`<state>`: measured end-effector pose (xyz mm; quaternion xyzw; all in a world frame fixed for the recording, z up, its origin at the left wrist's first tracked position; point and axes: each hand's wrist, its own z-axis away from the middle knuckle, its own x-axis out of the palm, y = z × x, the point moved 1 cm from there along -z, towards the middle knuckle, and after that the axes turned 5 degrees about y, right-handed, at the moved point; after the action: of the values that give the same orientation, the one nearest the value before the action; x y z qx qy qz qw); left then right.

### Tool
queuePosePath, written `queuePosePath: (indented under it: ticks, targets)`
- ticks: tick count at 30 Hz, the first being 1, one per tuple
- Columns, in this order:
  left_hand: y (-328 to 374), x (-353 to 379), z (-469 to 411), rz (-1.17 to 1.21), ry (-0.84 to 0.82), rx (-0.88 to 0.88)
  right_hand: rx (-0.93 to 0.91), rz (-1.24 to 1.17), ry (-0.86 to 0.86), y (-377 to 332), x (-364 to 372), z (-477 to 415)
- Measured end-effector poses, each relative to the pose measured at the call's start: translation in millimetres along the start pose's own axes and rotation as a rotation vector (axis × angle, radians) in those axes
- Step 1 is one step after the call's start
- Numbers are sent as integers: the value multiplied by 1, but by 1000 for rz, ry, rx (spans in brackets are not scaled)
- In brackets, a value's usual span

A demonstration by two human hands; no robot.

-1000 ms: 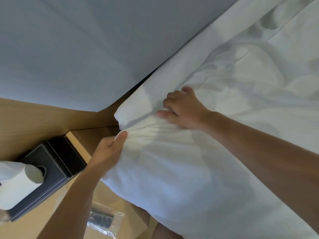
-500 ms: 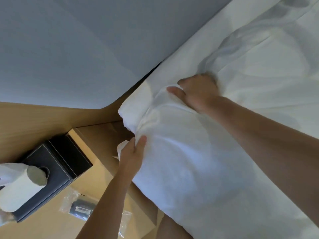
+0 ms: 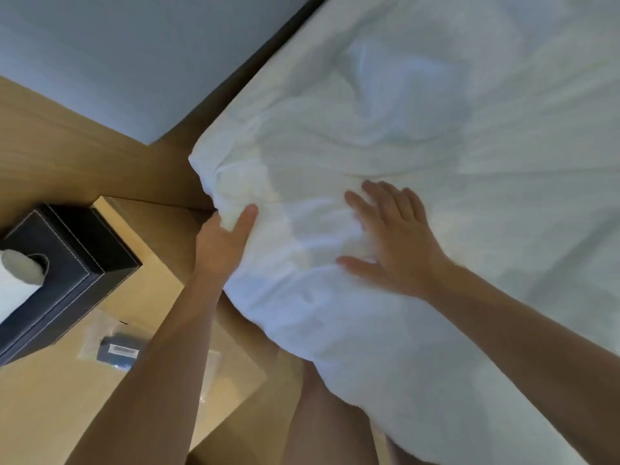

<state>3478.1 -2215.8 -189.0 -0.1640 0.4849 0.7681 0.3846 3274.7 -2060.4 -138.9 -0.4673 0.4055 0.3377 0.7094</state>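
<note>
One white sheet (image 3: 419,135), creased, bunched at its corner beside the tissue box (image 3: 63,263); left hand (image 3: 224,243) pinched that corner, right hand (image 3: 396,243) lay flat, fingers spread.

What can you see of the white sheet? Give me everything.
The white sheet looks like thin cotton, creased and rumpled. It fills the right of the view and hangs over a rounded edge. Its corner is bunched where the left hand grips it, thumb on top. The right hand presses flat on it, fingers spread.

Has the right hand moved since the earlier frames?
Yes. The right hand has come back toward the person, away from the headboard, and lies flat on the sheet.
</note>
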Motion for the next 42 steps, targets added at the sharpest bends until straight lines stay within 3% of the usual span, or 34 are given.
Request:
queuePosePath:
  ticks: [3, 7, 11, 13, 15, 17, 19, 24, 28, 30, 32, 35, 37, 39, 42]
  targets:
    - [17, -39, 12, -107, 69, 139, 131, 0, -53, -2, 8, 59]
    - [49, -101, -28, -234, 118, 251, 111, 79, 121, -39, 9, 79]
    - [30, -91, -50, -449, 123, 212, 158, 116, -114, -59, 43, 55]
    - [13, -64, -56, -576, 141, 226, 151, 186, -149, -51, 64, 53]
    - [1, -28, -53, -527, 203, 116, 103, 282, -132, -47, 75, 65]
    - [-5, 3, -36, -397, 324, -81, 124, 272, 22, -44, 82, 91]
    - [-9, 24, -8, -295, 374, -142, 209, 238, 159, -38, 82, 127]
    - [-6, 76, 111, -50, 81, -33, 547, 259, 237, -13, 74, 219]
    - [-8, 117, 218, -155, -235, 111, 943, 170, 302, 2, 67, 274]
    - [-15, 132, 249, -205, -314, 231, 1151, 72, 357, 7, 66, 291]
    - [-19, 144, 267, -314, -339, 349, 1240, -46, 350, 10, 69, 298]
    - [-15, 160, 266, -460, -260, 442, 1057, 5, 306, 19, 73, 291]
    - [-11, 161, 264, -351, -213, 512, 951, 76, 247, 31, 72, 288]
    - [-19, 149, 275, -281, -289, 627, 847, 54, 174, 40, 71, 290]
    - [-49, 131, 290, -561, -502, 660, 677, 47, 192, 47, 71, 314]
